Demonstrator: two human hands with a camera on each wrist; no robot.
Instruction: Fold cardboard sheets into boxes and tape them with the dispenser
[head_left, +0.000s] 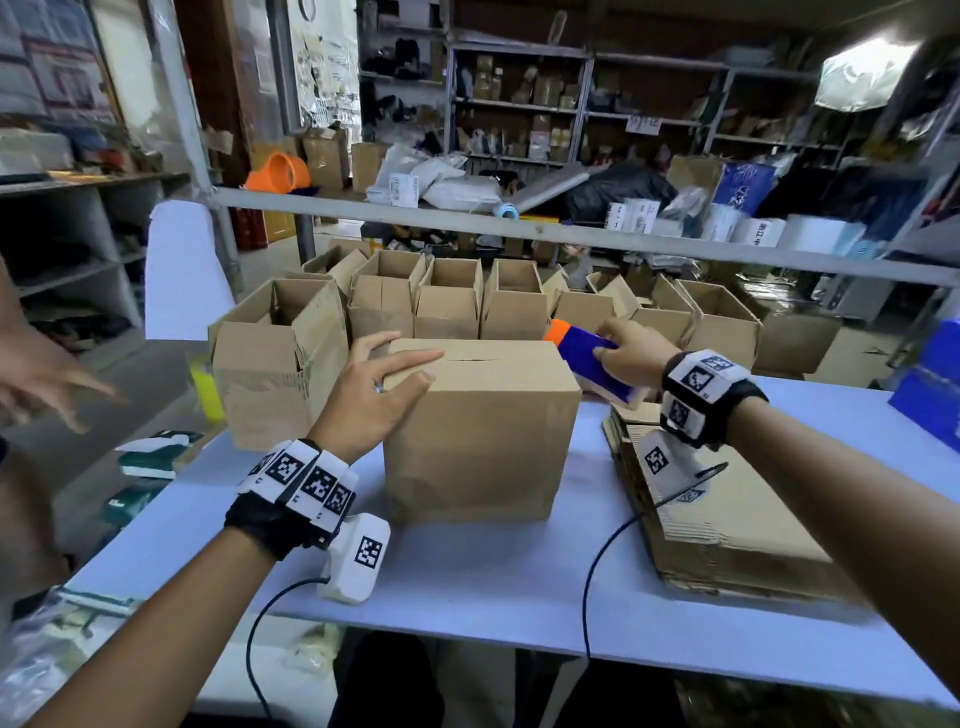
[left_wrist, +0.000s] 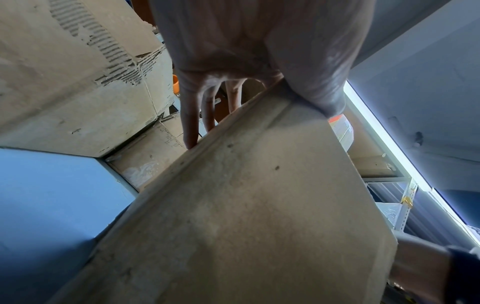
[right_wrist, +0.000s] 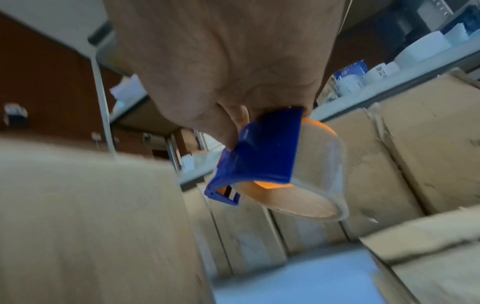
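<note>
A folded cardboard box (head_left: 483, 431) stands on the pale blue table (head_left: 467, 571), top flaps closed with a seam across the middle. My left hand (head_left: 387, 382) lies over its top left edge, fingers straight on the flap and thumb down the front face; the left wrist view shows the fingers (left_wrist: 191, 123) over the box edge (left_wrist: 233, 195). My right hand (head_left: 631, 351) grips a blue and orange tape dispenser (head_left: 584, 356) at the box's top right corner. In the right wrist view the dispenser (right_wrist: 265, 156) hangs beside the box (right_wrist: 91, 226), clear tape roll showing.
A stack of flat cardboard sheets (head_left: 727, 519) lies on the table at the right. Several open boxes (head_left: 447, 296) stand in rows behind, one large box (head_left: 275, 358) at the left. Another person's hand (head_left: 41, 374) reaches in from the left. A shelf rail (head_left: 571, 228) crosses above.
</note>
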